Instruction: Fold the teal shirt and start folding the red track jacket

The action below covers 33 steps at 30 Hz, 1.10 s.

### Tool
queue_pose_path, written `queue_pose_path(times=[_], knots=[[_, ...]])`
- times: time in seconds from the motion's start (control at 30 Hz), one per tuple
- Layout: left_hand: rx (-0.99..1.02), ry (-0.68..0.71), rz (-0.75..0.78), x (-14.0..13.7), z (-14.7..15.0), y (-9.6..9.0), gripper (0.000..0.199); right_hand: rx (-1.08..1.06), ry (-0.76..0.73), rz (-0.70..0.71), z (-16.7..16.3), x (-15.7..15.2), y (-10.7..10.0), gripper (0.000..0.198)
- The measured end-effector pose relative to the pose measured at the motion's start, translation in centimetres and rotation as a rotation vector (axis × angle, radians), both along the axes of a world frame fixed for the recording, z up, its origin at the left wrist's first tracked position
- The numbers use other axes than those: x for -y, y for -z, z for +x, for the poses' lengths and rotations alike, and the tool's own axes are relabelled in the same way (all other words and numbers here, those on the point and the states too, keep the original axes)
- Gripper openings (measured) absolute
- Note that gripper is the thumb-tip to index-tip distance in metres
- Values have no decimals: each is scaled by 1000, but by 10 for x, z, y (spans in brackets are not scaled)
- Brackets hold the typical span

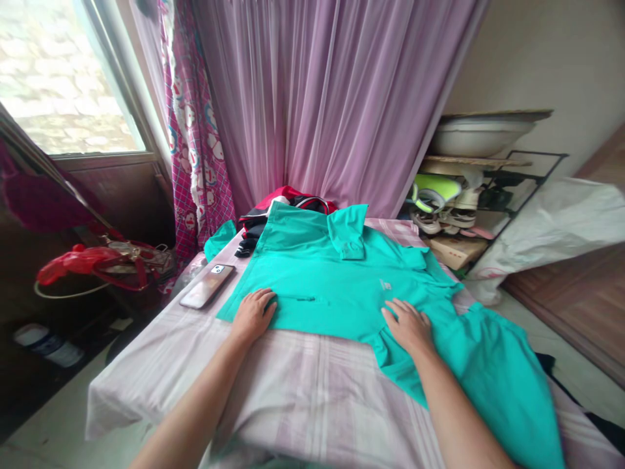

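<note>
A teal jacket [312,273] lies spread sideways across the table, its hem side to the left and its collar side to the right. One cuffed sleeve end rests folded over the far side of the body, and another sleeve [508,378] runs down at the near right. My left hand [254,312] lies on the jacket near its lower left edge, fingers stretched out, beside a small zipped pocket. On the chest part, just below a small pale logo, my right hand [407,324] rests flat with its fingers apart. Neither hand grips the cloth.
A phone [208,286] lies face down on the checked tablecloth [312,391] at the left. Dark and red folded clothes [254,228] are behind the jacket. Purple curtains [312,98] hang beyond the table. A shoe rack [488,195] and white plastic bag [561,221] stand right.
</note>
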<state>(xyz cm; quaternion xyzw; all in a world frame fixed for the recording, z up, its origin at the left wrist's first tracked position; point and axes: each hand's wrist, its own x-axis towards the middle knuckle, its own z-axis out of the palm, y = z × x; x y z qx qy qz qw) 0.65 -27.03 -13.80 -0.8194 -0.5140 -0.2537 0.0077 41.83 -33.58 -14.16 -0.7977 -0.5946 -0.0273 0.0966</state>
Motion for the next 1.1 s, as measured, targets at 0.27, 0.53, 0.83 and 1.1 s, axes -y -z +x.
queue_pose_path(times=[0.27, 0.53, 0.83, 1.1], knots=[[29, 21, 25, -1, -1, 2, 36, 15, 14, 13, -11, 6, -9, 42], [8, 16, -18, 0, -2, -1, 38, -19, -5, -11, -2, 1, -4, 44], [-26, 10, -37, 1, 0, -5, 39, 3, 6, 21, -11, 6, -11, 42], [-85, -70, -95, 9, 6, -15, 42, -19, -23, 9, 1, 1, -2, 42]])
